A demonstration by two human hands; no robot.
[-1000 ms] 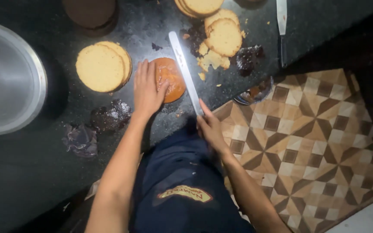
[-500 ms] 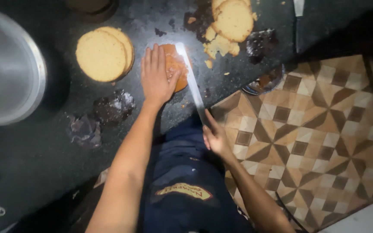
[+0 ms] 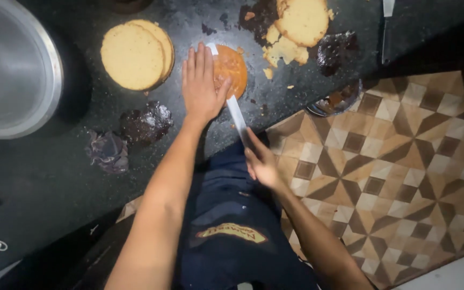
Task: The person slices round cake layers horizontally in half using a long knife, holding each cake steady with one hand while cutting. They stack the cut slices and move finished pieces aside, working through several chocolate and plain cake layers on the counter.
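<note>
Slicing a small orange cake on the dark speckled desk (image 3: 55, 177)

A big round steel pan (image 3: 12, 70) sits at the far left, a stack of pale yellow round cake layers (image 3: 135, 53) beside it, and broken cake pieces (image 3: 296, 27) lie near the top. The left hand (image 3: 202, 86) lies flat, fingers spread, pressing on the small round orange-brown cake (image 3: 232, 70). The right hand (image 3: 261, 161) is closed round the handle of a long white-bladed knife (image 3: 236, 113), the blade running under the left palm into the cake. An oval yellow-edged label (image 3: 231, 232) shows on the dark blue apron.
</note>
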